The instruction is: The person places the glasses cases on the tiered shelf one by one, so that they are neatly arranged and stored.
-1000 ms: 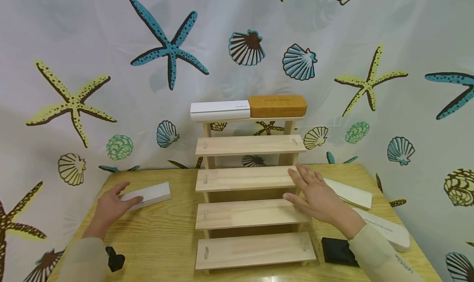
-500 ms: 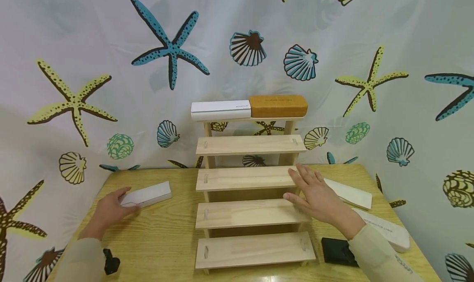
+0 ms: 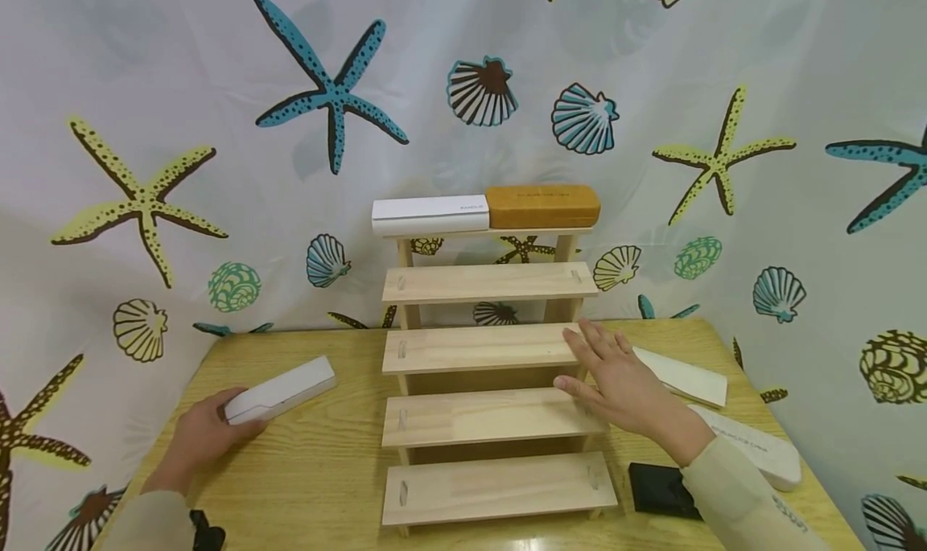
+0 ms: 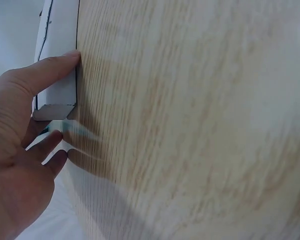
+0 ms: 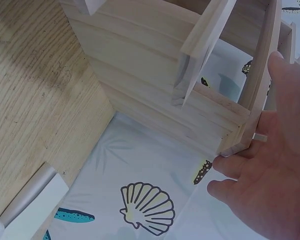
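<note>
At the left of the table, my left hand (image 3: 210, 434) holds the near end of a long white box (image 3: 282, 388) between thumb and fingers. In the left wrist view the thumb lies across the side of the white box (image 4: 62, 30), and the fingertips are partly hidden behind its end. My right hand (image 3: 615, 382) rests with outstretched fingers at the right end of the middle step of a wooden stepped rack (image 3: 471, 347). From the right wrist, that hand (image 5: 270, 160) shows at the end of the rack's board (image 5: 240, 135).
On the top step stand a white box (image 3: 430, 215) and an orange-brown case (image 3: 543, 207) side by side. Right of the rack lie a flat white box (image 3: 684, 376), a white case (image 3: 753, 446) with lettering and a black case (image 3: 655, 489). A patterned curtain (image 3: 463, 149) hangs behind.
My left hand has closed around the white box's near end and drawn it slightly toward me, turning it a little. The right hand has stayed on the rack.
</note>
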Demonstrator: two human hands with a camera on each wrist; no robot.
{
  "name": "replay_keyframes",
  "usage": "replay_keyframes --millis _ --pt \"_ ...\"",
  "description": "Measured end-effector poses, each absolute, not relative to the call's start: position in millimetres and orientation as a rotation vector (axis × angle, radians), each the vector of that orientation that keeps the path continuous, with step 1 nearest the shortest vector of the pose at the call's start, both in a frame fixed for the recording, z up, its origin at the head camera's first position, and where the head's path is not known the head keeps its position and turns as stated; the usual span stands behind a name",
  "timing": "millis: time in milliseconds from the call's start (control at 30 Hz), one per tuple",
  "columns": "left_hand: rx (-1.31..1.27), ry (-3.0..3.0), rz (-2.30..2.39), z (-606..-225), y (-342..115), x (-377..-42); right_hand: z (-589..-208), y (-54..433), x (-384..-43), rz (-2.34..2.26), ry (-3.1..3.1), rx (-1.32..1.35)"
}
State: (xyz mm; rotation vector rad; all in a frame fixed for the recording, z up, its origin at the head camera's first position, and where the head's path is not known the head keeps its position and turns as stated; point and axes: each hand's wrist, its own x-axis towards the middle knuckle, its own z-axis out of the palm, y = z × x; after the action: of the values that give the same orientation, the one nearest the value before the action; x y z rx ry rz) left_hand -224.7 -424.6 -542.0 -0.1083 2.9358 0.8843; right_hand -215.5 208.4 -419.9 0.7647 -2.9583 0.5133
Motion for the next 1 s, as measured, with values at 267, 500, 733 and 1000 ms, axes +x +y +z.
replay_keyframes --millis 267,500,733,1000 --pt "-0.156 2.943 0.93 -542.6 -424.7 -224.0 -421.3 208.8 -215.7 0.518 -2.949 0.763" --pt "-0.139 2.993 0.936 -527.5 -421.6 -220.7 -421.2 208.5 -215.0 0.504 -2.932 0.77" --pt "-0.018 3.019 0.979 -491.4 -412.1 -220.4 -417.6 208.6 -216.1 0.481 -2.925 0.78" --pt "0.091 3.018 1.046 -448.9 -404.3 -220.7 -417.1 208.7 -216.3 0.496 -2.931 0.777"
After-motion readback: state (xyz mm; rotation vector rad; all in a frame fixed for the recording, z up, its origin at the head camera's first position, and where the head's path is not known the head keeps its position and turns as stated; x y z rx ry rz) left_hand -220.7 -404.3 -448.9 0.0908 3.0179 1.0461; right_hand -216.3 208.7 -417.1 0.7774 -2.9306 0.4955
